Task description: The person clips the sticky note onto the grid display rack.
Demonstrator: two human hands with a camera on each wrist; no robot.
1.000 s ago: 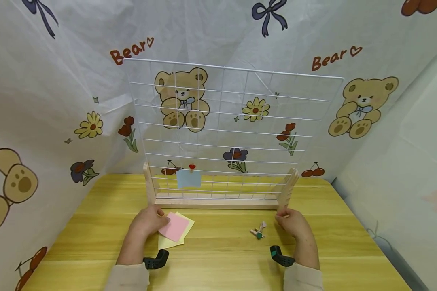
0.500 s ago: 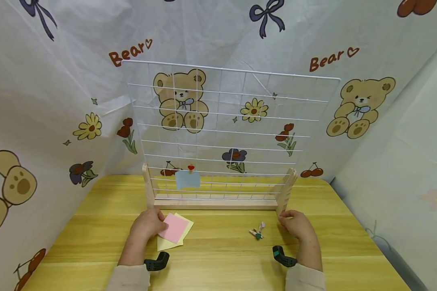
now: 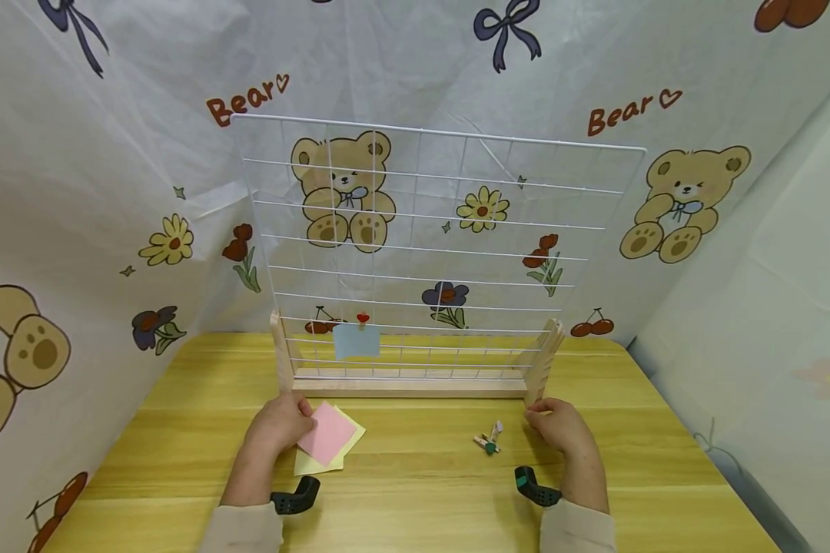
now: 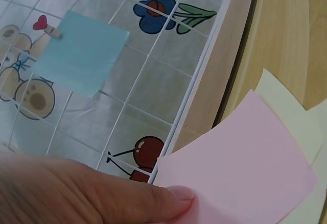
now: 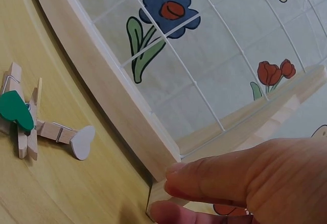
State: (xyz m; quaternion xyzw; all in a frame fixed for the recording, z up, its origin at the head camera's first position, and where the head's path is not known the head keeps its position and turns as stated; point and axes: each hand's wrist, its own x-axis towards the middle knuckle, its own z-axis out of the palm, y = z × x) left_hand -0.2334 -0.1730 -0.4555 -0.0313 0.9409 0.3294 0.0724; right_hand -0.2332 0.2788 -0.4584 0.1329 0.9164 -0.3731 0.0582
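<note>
My left hand [image 3: 277, 426] pinches the edge of a pink sticky note [image 3: 327, 436], its thumb lying on top in the left wrist view. Pale yellow paper [image 3: 318, 463] sticks out from under the pink sheet. Beside that hand is the left foot of a white wire grid rack [image 3: 415, 250] set in a wooden stand [image 3: 415, 389]. At the opposite end, my right hand [image 3: 566, 432] holds the stand's front corner between thumb and fingers, as the right wrist view shows. A blue note [image 3: 356, 341] hangs low on the grid from a clothespin with a red heart [image 4: 48, 27].
Several small clothespins [image 3: 488, 439] lie on the wooden table [image 3: 415, 491], left of my right hand; a green heart [image 5: 16, 110] and a pale heart [image 5: 83, 142] decorate them. A bear-print cloth [image 3: 415, 69] hangs behind the rack.
The pink and yellow papers have shifted slightly to the left. Both hands stay by the stand's ends with only small movements. The head view has moved a little.
</note>
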